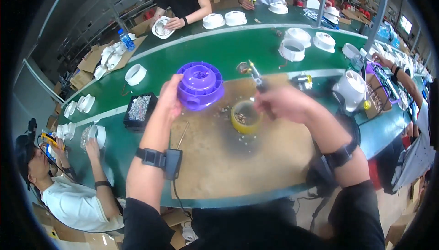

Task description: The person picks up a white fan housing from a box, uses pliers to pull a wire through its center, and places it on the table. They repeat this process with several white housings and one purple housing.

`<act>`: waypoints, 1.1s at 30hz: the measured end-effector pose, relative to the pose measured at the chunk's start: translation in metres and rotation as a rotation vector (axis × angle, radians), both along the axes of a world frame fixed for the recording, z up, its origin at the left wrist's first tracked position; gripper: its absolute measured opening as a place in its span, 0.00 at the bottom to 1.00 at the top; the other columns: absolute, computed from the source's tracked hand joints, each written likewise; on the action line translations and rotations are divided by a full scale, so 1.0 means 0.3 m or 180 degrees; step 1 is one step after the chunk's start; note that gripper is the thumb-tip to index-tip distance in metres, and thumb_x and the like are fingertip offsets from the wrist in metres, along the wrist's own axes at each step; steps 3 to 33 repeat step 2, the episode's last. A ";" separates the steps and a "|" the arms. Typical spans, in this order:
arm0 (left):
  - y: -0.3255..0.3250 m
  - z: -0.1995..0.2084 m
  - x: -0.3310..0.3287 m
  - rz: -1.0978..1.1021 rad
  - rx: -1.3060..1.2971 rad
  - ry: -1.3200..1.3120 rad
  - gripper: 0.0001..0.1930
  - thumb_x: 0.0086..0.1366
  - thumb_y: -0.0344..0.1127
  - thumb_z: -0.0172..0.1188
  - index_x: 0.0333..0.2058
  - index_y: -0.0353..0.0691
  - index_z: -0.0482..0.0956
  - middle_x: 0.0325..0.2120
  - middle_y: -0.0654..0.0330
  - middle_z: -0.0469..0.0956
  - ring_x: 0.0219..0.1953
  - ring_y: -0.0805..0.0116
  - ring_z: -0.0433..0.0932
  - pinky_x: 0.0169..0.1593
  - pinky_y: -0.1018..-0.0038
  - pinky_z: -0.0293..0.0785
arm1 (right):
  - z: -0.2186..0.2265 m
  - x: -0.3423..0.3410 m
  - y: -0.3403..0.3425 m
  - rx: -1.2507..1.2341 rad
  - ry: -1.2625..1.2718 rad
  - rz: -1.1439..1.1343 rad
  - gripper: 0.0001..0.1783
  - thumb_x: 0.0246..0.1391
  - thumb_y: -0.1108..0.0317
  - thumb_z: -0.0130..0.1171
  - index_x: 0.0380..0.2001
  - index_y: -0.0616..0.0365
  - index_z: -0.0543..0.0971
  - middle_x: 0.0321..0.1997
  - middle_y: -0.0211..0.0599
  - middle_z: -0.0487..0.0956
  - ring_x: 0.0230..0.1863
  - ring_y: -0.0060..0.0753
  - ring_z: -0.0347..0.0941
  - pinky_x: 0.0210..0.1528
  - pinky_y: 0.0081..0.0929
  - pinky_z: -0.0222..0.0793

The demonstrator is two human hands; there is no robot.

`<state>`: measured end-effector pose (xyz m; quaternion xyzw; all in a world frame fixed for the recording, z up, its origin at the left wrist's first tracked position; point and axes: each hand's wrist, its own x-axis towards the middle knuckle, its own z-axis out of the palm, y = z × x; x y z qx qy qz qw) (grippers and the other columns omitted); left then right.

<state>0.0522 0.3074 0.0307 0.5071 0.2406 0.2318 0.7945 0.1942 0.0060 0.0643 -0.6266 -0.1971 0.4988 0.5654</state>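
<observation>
My left hand (pixel 171 97) grips the side of a round purple plastic housing (pixel 199 85) with a ribbed rim and a raised centre, holding it above the board. My right hand (pixel 286 103), blurred by motion, is closed round the dark handle of a hand tool with a metal head (pixel 256 74); its exact kind is unclear. Near the tool's tip is a small round coppery part (pixel 243 67); whether they touch, I cannot tell. Below my right hand stands a yellow translucent round tub (pixel 254 128) with small brass-coloured pieces inside. Tiny bits lie scattered around it.
Brown board (pixel 206 172) covers the bench before me, with a thin rod (pixel 184 135) on it. Left is a black tray (pixel 127 121) of small metal pieces. White housings (pixel 291 51) stand along the green belt (pixel 247 39). A white fan-like part (pixel 351 90) stands right. Other people work around.
</observation>
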 end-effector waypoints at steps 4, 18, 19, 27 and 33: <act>0.082 -0.063 0.049 0.0175 0.0268 -0.0140 0.22 0.64 0.42 0.60 0.49 0.28 0.73 0.43 0.51 0.80 0.44 0.62 0.80 0.50 0.66 0.77 | 0.014 0.051 0.058 0.0029 -0.0361 0.0109 0.11 0.59 0.65 0.55 0.44 0.55 0.73 0.40 0.34 0.77 0.42 0.28 0.72 0.42 0.32 0.66; 0.082 -0.063 0.049 0.0175 0.0268 -0.0140 0.22 0.64 0.42 0.60 0.49 0.28 0.73 0.43 0.51 0.80 0.44 0.62 0.80 0.50 0.66 0.77 | 0.014 0.051 0.058 0.0029 -0.0361 0.0109 0.11 0.59 0.65 0.55 0.44 0.55 0.73 0.40 0.34 0.77 0.42 0.28 0.72 0.42 0.32 0.66; 0.082 -0.063 0.049 0.0175 0.0268 -0.0140 0.22 0.64 0.42 0.60 0.49 0.28 0.73 0.43 0.51 0.80 0.44 0.62 0.80 0.50 0.66 0.77 | 0.014 0.051 0.058 0.0029 -0.0361 0.0109 0.11 0.59 0.65 0.55 0.44 0.55 0.73 0.40 0.34 0.77 0.42 0.28 0.72 0.42 0.32 0.66; 0.082 -0.063 0.049 0.0175 0.0268 -0.0140 0.22 0.64 0.42 0.60 0.49 0.28 0.73 0.43 0.51 0.80 0.44 0.62 0.80 0.50 0.66 0.77 | 0.014 0.051 0.058 0.0029 -0.0361 0.0109 0.11 0.59 0.65 0.55 0.44 0.55 0.73 0.40 0.34 0.77 0.42 0.28 0.72 0.42 0.32 0.66; 0.082 -0.063 0.049 0.0175 0.0268 -0.0140 0.22 0.64 0.42 0.60 0.49 0.28 0.73 0.43 0.51 0.80 0.44 0.62 0.80 0.50 0.66 0.77 | 0.014 0.051 0.058 0.0029 -0.0361 0.0109 0.11 0.59 0.65 0.55 0.44 0.55 0.73 0.40 0.34 0.77 0.42 0.28 0.72 0.42 0.32 0.66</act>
